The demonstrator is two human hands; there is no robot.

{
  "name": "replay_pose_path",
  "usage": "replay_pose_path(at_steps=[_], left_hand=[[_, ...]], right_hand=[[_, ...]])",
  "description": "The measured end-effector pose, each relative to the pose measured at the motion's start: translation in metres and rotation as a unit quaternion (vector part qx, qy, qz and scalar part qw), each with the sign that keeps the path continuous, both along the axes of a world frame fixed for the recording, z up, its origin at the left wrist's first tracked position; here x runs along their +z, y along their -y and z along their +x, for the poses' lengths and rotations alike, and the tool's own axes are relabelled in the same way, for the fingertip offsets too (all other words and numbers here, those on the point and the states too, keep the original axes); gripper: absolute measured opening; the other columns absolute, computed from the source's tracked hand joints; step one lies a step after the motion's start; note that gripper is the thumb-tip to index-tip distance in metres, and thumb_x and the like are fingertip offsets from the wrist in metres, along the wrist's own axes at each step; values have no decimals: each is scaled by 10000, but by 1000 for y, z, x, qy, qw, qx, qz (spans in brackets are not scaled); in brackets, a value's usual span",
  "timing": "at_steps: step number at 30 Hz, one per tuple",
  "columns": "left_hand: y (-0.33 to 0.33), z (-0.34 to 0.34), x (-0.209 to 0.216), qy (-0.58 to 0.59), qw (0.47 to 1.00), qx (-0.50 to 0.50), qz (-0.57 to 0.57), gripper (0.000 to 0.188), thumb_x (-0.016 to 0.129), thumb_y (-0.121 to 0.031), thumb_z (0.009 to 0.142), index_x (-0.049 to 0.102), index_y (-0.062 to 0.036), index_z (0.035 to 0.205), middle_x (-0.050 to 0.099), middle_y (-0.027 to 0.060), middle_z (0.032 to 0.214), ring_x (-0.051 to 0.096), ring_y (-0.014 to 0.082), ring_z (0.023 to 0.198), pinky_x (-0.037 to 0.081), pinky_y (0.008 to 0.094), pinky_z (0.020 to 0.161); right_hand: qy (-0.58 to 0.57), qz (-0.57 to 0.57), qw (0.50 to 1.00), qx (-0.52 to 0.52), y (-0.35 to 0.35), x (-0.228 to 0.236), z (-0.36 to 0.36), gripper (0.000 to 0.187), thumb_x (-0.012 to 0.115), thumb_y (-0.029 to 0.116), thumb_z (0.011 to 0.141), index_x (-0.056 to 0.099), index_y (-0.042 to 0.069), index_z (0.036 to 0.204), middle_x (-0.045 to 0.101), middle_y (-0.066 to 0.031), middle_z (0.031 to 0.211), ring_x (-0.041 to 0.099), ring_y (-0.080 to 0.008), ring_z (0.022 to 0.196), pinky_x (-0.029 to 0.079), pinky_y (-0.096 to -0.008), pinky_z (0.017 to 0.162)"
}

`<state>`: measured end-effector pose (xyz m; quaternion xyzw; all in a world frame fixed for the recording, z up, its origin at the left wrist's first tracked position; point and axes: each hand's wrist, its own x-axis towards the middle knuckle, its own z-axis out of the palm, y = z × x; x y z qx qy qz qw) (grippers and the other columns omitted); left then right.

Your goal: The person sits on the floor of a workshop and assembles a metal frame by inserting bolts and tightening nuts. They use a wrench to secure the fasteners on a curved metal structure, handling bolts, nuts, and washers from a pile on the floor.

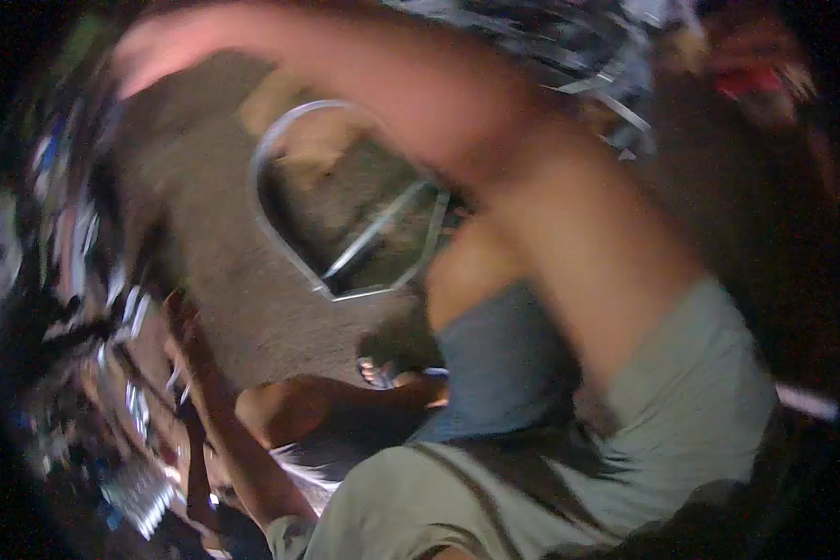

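Nearest, we are wearing a grey-green cloth sleeve [705, 359] on our right arm. Our left grip [181, 322] is showing near blurred, silvery metal strips [136, 313]. Ahead, a rounded, silver metal frame with a crossbar [373, 231] is lying on the brown ground [205, 215], partly over a flat, tan piece [313, 147]. Farther, our right grip [163, 56] is hanging, smeared by blur. We are failing to tell whether either grip is apart, together or clamped.

A metal frame [373, 232] is lying on the ground [224, 243], beyond a sandalled foot [379, 373]. The right hand [159, 56] is hanging far left, past the frame; the left hand [179, 322] is hanging nearer, beside clutter [140, 411] at left. A heap [579, 56] is sitting far right.
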<state>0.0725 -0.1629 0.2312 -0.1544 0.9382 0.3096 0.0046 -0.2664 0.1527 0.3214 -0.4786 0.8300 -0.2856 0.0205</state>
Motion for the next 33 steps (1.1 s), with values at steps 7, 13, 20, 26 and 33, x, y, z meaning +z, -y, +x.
replay_pose_path(at_steps=[7,13,20,26,33], left_hand=[[101,107,-88,253,893,302,219,345,648,-259,981,598,-123,1294,714,87,1018,661,157,764,519,327,624],[24,97,-85,277,925,218,143,332,644,-268,982,604,-116,1275,716,99,1021,670,177,787,524,340,654],[-86,56,-86,321,934,63,142,320,638,-278,983,610,-109,1252,718,112,1025,680,201,813,531,355,688],[-143,33,-110,342,925,-25,163,311,633,-287,983,616,-102,1233,720,124,1028,689,221,835,536,368,717],[-127,1,-100,305,935,-63,171,304,628,-297,984,622,-95,1210,723,138,1032,699,244,861,542,383,752]], right_hand=[[-51,95,987,116,37,-15,64,384,702,284,932,630,-27,1146,678,-169,1023,670,-226,938,528,-365,850],[14,58,990,130,33,-51,73,414,706,297,928,625,-28,1172,679,-179,1053,672,-237,962,526,-365,865],[42,41,979,193,52,-55,100,449,710,313,925,620,-29,1201,680,-189,1088,674,-249,990,524,-365,881],[33,42,965,258,64,-57,116,480,714,326,921,615,-30,1227,681,-199,1118,675,-260,1014,523,-364,896],[14,79,943,322,91,-36,125,516,719,341,917,609,-31,1257,682,-209,1153,677,-273,1043,521,-364,913]])
